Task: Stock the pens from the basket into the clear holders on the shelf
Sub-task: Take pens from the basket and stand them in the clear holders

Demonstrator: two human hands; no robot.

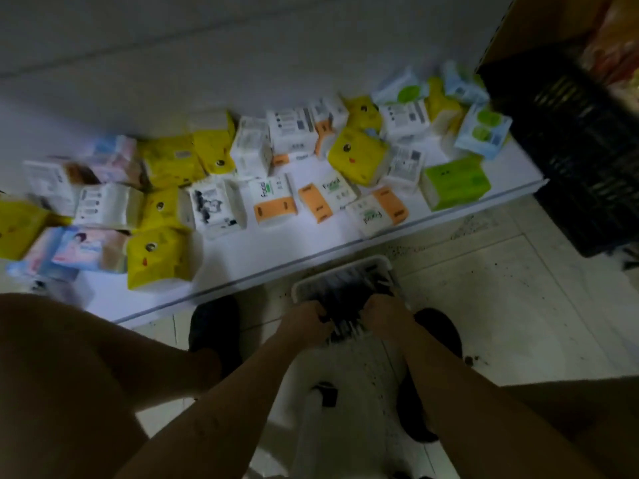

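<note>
The job was at its first step: gathering pens [345, 299] out of the basket [345, 267]. The basket sat on the floor [484, 288] between the person's shoes, just in front of the low shelf [276, 250]. Both hands were down in it at its near end. The left hand [304, 323] and the right hand [387, 314] each had fingers curled into the dark bundle, gripping a clutch of pens from either side. The blur hid how many each hand held.

The pens lay flat and roughly parallel. Their long axis ran away from the person toward the shelf, slanted a little to the right. I could not tell which end was the tip.

No clear holders showed here. The shelf ahead carried only tissue packs [358, 157], with a black crate [587, 160] to the right. To my eye the next move called for lifting a bundle clear without spilling it. Then the person would need to find the holders elsewhere and turn the pens upright to drop in.
</note>
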